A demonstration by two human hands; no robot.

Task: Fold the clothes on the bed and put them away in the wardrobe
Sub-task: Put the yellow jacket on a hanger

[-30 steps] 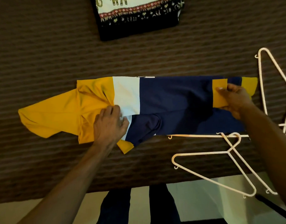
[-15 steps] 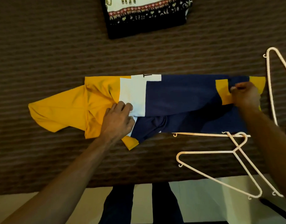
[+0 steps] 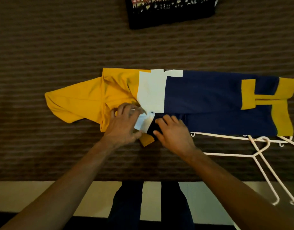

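A yellow, white and navy shirt (image 3: 201, 95) lies lengthwise across the brown striped bed (image 3: 59, 39), partly folded, with its yellow sleeve spread out to the left. My left hand (image 3: 123, 123) rests on the shirt's near edge where yellow meets white, fingers bent over a small white flap. My right hand (image 3: 172, 130) lies flat beside it on the navy part of the near edge, fingers straight. The yellow hem end at the far right lies free.
A folded black garment with a patterned border (image 3: 171, 12) sits at the far edge of the bed. Two white plastic hangers (image 3: 259, 155) lie at the right, overhanging the near bed edge. My legs stand on the pale floor (image 3: 209, 200) below.
My right hand has let go of the yellow hem at the right end and moved left to the shirt's near edge beside my left hand. The left hand slid slightly toward me.
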